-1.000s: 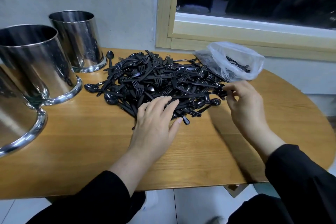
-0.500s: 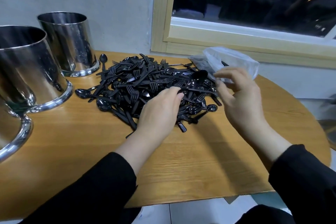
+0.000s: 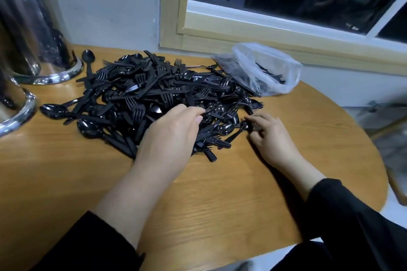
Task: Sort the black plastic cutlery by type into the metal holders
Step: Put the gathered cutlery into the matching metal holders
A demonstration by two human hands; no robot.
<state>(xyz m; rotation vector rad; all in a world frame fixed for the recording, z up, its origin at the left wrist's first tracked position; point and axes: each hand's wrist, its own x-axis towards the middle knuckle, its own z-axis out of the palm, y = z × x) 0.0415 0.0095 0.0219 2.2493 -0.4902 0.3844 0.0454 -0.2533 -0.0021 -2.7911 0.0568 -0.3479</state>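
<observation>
Right-hand grip (image 3: 267, 131) pinches a black plastic spoon (image 3: 239, 131) at the pile's (image 3: 154, 99) near-right edge, handle running down-left from it. Left-hand grip (image 3: 176, 127) curls into the pile. Steel holders (image 3: 33, 35) stand far left, nearer the left grip.

Black long sleeves (image 3: 92, 242), bare hands

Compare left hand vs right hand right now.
The left hand lies atop the cutlery pile, fingers curled into it; the right hand sits at the pile's right edge, pinching one black piece. The left reaches farther in than the right. Both are bare, with black sleeves.
</observation>
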